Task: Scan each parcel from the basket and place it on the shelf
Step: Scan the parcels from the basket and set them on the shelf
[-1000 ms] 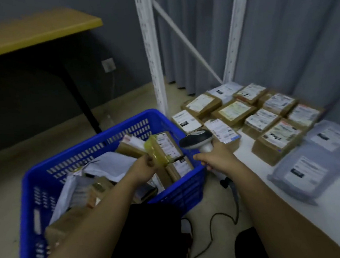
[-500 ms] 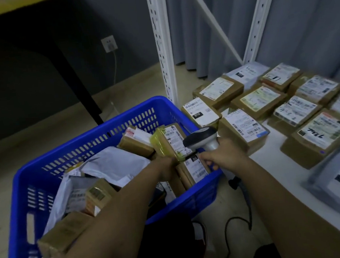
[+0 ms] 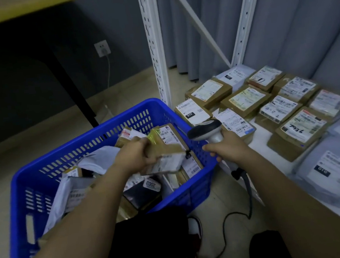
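Parcel (image 3: 168, 148) of brown cardboard sits in the left hand (image 3: 135, 156), whose fingers curl round its near end and hold it up over the blue basket (image 3: 93, 137). It is tilted, with a white label on its upper face and yellow tape at the left corner; a second, blurred label shows on its lower side, and it may be two small boxes held together, though the blur makes that hard to tell. Just to its right the right hand (image 3: 225, 149) grips the grey handle of a scanner (image 3: 206, 131), its dark head turned toward the parcel and close beside it without touching. A black cable (image 3: 234, 217) hangs from the base of the handle and loops down onto the tiled floor (image 3: 6, 190).

Under the left hand the basket holds more cardboard boxes and white mailing bags heaped together. To the right a low white shelf (image 3: 275, 172) carries rows of labelled cardboard boxes (image 3: 300, 128), with grey mailing bags (image 3: 328, 172) nearer the camera. White slotted posts (image 3: 154, 45) of the shelf rise behind the basket, in front of a grey curtain (image 3: 300, 18). At upper left stands a desk (image 3: 13, 11) with a yellow top and a black leg, and a wall socket (image 3: 102, 48) has a plug in it
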Available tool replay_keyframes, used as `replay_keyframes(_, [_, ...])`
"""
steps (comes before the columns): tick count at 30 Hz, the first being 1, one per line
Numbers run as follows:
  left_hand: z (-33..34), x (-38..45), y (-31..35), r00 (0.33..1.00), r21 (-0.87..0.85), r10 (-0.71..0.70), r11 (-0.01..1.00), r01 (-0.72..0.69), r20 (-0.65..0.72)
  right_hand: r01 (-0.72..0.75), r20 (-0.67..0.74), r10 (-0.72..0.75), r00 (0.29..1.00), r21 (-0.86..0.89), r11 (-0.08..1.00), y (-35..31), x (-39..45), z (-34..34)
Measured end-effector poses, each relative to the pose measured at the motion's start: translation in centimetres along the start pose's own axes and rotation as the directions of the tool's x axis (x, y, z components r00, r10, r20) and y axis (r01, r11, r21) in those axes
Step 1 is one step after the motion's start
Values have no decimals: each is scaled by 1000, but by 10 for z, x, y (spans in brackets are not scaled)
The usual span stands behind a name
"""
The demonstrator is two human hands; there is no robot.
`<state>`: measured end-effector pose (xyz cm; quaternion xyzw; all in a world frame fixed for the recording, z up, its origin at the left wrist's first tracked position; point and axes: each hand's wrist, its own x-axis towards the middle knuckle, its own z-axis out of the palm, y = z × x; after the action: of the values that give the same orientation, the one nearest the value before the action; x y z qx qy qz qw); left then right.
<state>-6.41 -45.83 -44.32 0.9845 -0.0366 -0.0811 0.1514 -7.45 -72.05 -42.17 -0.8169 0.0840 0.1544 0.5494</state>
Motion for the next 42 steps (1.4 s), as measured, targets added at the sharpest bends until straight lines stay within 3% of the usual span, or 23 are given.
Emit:
replay_keyframes(2, [-12,-15,6,975,-394,-150,916,75,-161,5,-41,0,999,118,993,-7,-9,-5])
replay_keyframes(4, [-17,-31,21,950,-726,-283,679,105,-128,0,-98,24,995,233,973,-13,-18,-8])
replay_keyframes(6, [-18,-39,35,944,-880,-329,448,159,4,12,-167,55,984,376,927,-17,-27,-10])
replay_keyframes(9, [-19,-44,60,948,-935,-289,282,217,133,75,-256,63,965,497,865,-23,-41,-14])
replay_keyframes(13, [-24,-48,85,962,-948,-219,234,215,164,223,-406,-2,914,499,837,-25,-60,-24])
replay_keyframes(16, [-22,-48,95,979,-930,-131,313,191,157,240,-447,-29,894,425,873,-21,-66,-38])
replay_keyframes(21, [-21,-50,107,978,-904,33,389,179,208,145,-218,-65,974,375,916,-6,-66,-62])
replay_keyframes(25, [-17,-45,112,994,-915,-37,387,113,107,100,-183,-16,983,456,884,0,-66,-69])
replay_keyframes(27, [-18,-44,119,990,-950,-95,286,125,102,116,-253,15,967,494,862,0,-64,-65])
replay_keyframes(29, [-16,-40,123,975,-967,-124,155,203,185,159,-332,50,942,573,804,-2,-61,-60])
replay_keyframes(32, [-11,-47,143,938,-914,-24,215,343,347,203,-383,100,918,672,712,-7,-59,-53])
replay_keyframes(34, [-7,-51,158,919,-903,17,193,384,394,218,-386,92,918,685,695,-10,-61,-49])
replay_keyframes(39, [-2,-39,167,950,-940,-84,-191,282,302,209,-391,70,918,626,752,-11,-63,-38])
replay_keyframes(42, [1,-34,163,950,-942,-164,-251,222,267,179,-400,106,910,611,771,-10,-59,-36])
